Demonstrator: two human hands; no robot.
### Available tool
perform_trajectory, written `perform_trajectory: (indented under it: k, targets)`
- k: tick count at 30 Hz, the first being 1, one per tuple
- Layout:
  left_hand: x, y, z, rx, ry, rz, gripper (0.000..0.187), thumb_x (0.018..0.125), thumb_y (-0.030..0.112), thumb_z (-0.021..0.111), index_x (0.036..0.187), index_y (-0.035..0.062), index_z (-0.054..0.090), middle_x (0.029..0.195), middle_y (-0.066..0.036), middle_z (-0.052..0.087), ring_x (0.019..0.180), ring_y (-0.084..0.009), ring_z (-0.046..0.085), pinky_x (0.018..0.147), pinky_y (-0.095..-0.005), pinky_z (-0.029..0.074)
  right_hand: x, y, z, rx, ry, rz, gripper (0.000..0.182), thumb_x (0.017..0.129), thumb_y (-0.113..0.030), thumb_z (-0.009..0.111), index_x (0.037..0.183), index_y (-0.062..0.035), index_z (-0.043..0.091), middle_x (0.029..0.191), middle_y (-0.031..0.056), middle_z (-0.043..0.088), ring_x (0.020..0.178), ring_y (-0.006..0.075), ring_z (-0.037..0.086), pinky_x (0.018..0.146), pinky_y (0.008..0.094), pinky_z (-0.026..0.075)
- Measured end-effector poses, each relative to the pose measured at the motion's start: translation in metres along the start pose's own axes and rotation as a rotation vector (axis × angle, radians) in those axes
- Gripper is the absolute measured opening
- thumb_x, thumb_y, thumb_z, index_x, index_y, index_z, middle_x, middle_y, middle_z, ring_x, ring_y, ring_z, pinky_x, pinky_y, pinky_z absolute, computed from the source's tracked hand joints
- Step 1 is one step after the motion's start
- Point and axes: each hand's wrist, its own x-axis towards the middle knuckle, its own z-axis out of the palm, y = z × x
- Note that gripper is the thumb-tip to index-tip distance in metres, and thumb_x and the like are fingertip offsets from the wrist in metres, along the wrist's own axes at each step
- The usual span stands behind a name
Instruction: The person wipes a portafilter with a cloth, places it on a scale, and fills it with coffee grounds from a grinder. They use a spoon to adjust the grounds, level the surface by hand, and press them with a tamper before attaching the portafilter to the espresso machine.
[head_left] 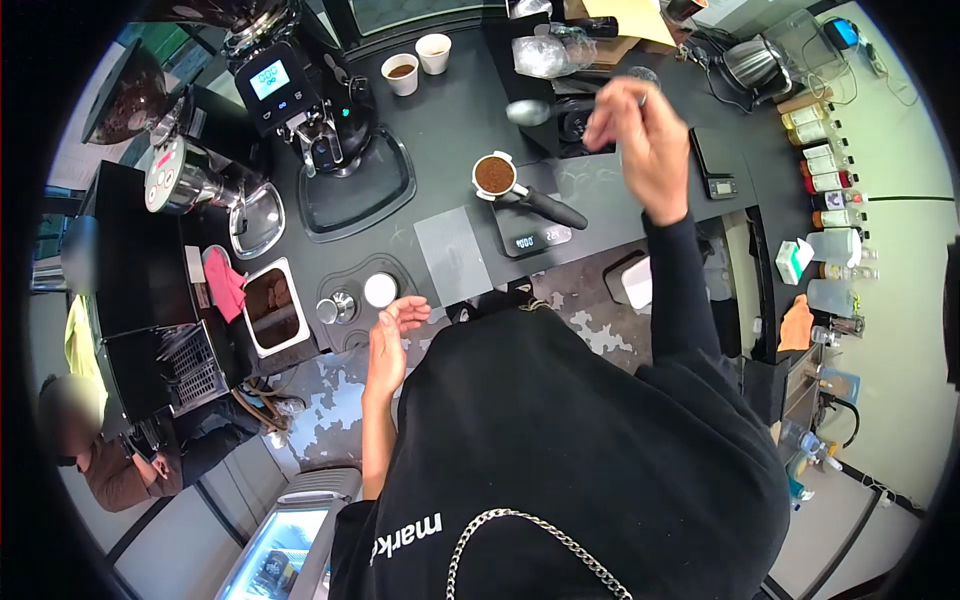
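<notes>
A portafilter (543,205) with brown coffee grounds (495,175) in its basket rests on a lit scale (528,238). Up and right of it, my right hand (645,135) is raised over the counter, blurred, with thumb and fingers pinched together. A silver spoon (528,112) sticks out to the left of those fingers; its handle is hard to make out. My left hand (393,340) is empty, fingers loosely curved and apart, just below a round white-topped item (380,290) and right of a metal tamper (340,307) on a dark mat.
A grinder (275,85) with a black tray (355,205) stands at the left. Two paper cups (401,75) sit at the counter's back. A second scale (713,165) lies to the right, bottles (830,160) beyond. Another person (130,465) is at the far lower left.
</notes>
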Motion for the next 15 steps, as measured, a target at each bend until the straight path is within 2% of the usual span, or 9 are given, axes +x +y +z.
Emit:
perform_trajectory:
  k: [6,15]
  targets:
    - [0.007,0.006,0.006,0.026,-0.046,0.034,0.085,0.107,0.064,0.013,0.119,-0.0022,0.064,0.109,-0.014,0.07,0.104,-0.0234,0.067,0.093,-0.0368,0.051,-0.089,0.038,0.025,-0.012,0.051,0.243,0.013,0.104,-0.009,0.058,0.105,0.0026,0.063,0.08,0.0067,0.071,0.073,0.0123,0.071,0.067,0.027,0.059]
    - [0.001,0.007,0.015,0.052,-0.099,0.024,0.083,0.108,0.063,0.014,0.12,-0.0027,0.064,0.11,-0.014,0.07,0.104,-0.0239,0.067,0.094,-0.037,0.051,-0.106,0.055,0.046,-0.033,0.047,0.243,0.015,0.104,-0.011,0.059,0.105,0.0039,0.063,0.08,0.0078,0.072,0.074,0.0128,0.072,0.068,0.0266,0.06]
